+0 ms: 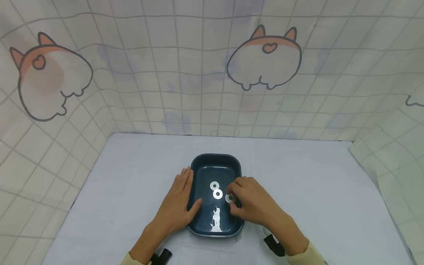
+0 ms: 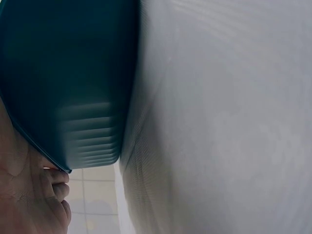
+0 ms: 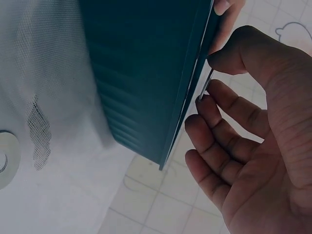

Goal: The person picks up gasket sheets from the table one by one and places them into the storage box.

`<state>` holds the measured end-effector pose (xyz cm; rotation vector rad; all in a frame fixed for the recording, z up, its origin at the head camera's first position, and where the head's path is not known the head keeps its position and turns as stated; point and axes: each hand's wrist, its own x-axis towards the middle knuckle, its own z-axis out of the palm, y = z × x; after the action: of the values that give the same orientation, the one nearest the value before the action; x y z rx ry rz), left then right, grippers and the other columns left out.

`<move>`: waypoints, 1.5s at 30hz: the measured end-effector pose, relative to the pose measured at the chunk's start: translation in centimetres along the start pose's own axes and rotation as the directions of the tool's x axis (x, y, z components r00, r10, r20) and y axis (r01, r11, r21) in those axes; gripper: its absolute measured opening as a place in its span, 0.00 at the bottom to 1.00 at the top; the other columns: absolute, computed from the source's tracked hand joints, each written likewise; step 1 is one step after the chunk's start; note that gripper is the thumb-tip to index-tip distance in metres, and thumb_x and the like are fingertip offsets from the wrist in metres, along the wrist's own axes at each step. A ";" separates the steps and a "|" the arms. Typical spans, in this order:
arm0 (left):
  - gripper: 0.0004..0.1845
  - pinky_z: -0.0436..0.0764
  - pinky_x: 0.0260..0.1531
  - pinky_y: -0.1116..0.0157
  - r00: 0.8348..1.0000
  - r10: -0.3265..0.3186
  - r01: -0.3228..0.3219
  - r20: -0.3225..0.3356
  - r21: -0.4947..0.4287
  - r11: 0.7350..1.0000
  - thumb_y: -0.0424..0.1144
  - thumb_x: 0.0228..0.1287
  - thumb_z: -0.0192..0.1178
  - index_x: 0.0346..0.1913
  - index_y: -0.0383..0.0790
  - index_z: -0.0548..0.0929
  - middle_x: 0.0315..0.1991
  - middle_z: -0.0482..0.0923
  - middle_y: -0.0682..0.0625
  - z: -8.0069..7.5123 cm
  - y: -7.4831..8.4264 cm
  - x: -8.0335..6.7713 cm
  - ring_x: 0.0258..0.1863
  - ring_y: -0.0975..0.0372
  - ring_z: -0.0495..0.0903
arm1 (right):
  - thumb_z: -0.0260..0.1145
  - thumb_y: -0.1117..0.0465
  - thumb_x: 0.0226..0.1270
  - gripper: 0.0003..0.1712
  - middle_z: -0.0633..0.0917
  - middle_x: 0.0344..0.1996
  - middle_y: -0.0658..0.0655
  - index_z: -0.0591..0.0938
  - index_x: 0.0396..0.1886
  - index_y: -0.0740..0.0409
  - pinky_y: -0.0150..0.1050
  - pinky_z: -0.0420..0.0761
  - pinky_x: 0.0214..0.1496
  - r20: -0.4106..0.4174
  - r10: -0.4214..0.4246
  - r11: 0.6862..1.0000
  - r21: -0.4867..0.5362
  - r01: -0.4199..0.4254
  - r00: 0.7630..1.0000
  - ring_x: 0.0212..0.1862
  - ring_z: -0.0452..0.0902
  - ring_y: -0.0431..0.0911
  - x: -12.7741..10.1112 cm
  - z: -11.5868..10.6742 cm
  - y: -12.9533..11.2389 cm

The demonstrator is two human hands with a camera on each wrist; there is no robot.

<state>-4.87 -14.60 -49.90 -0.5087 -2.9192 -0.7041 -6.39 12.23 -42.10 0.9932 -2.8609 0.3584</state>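
A dark blue rectangular tray [image 1: 215, 175] sits on the white-covered table, between the two hands. Along its left rim lies my left hand [image 1: 180, 204], fingers straight and the thumb reaching over the edge. My right hand [image 1: 253, 200] is over the tray's right side and pinches a flat metal washer [image 1: 227, 199] between thumb and fingers. Edge-on, that washer [image 3: 206, 85] appears as a thin strip in the right wrist view. Two more washers, an upper one [image 1: 211, 185] and a lower one [image 1: 215, 195], lie close together on the tray bottom.
Another washer [image 3: 13, 158] lies on the white cloth to the right of the tray, partly hidden by the right wrist in the head view. Black wrist-camera mounts [image 1: 275, 246] hang under both wrists. A tile-patterned curtain [image 1: 185, 81] surrounds the table at the back and sides.
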 end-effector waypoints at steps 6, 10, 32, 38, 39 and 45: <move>0.51 0.53 0.87 0.47 1.000 0.003 -0.003 -0.001 -0.006 1.000 0.58 0.74 0.58 0.86 0.37 0.46 0.89 0.42 0.45 0.2 -0.1 -0.1 0.89 0.54 0.43 | 0.78 0.54 0.56 0.15 0.86 0.40 0.46 0.88 0.44 0.49 0.41 0.83 0.54 0.008 0.000 1.000 -0.003 0.000 1.000 0.42 0.76 0.41 0.0 0.3 0.0; 0.51 0.52 0.88 0.48 1.000 0.000 0.000 0.004 0.001 1.000 0.58 0.74 0.58 0.87 0.38 0.45 0.89 0.40 0.47 0.2 -0.2 -0.1 0.89 0.54 0.42 | 0.78 0.55 0.56 0.14 0.87 0.39 0.47 0.88 0.43 0.50 0.41 0.83 0.54 0.005 -0.011 1.000 0.004 0.011 1.000 0.41 0.76 0.41 0.0 0.5 0.0; 0.51 0.52 0.88 0.50 1.000 0.012 -0.012 -0.009 0.002 1.000 0.58 0.74 0.58 0.87 0.38 0.46 0.89 0.41 0.48 0.1 -0.2 0.0 0.89 0.54 0.44 | 0.78 0.54 0.61 0.13 0.87 0.42 0.46 0.87 0.45 0.48 0.40 0.84 0.55 0.023 -0.048 0.999 -0.002 0.048 0.999 0.46 0.79 0.42 0.1 1.5 -1.0; 0.51 0.53 0.88 0.48 1.000 0.017 -0.017 0.003 -0.002 1.000 0.58 0.74 0.58 0.87 0.38 0.45 0.89 0.42 0.46 0.0 -0.2 -0.1 0.89 0.54 0.43 | 0.78 0.54 0.61 0.14 0.87 0.43 0.46 0.88 0.46 0.48 0.41 0.83 0.56 0.023 -0.056 0.998 0.008 0.056 0.998 0.47 0.79 0.42 0.1 1.7 -1.3; 0.51 0.53 0.87 0.48 1.000 0.016 -0.015 0.004 -0.005 1.000 0.58 0.74 0.58 0.87 0.38 0.46 0.89 0.42 0.46 0.0 -0.2 -0.1 0.89 0.54 0.43 | 0.78 0.54 0.61 0.14 0.87 0.42 0.46 0.88 0.46 0.48 0.41 0.83 0.56 0.022 -0.060 0.998 0.006 0.060 0.998 0.48 0.79 0.42 0.1 1.7 -1.3; 0.51 0.53 0.87 0.48 1.000 0.007 -0.007 0.005 -0.009 1.000 0.58 0.74 0.58 0.87 0.38 0.46 0.89 0.42 0.47 -0.1 -0.1 0.0 0.89 0.55 0.43 | 0.77 0.53 0.64 0.16 0.88 0.46 0.47 0.88 0.49 0.49 0.42 0.85 0.58 0.040 -0.087 0.996 0.038 0.086 0.995 0.50 0.81 0.43 0.4 1.8 -1.6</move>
<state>-4.93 -14.70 -49.85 -0.5221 -2.9182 -0.7159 -5.75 10.38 -43.44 1.1398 -2.8463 0.3882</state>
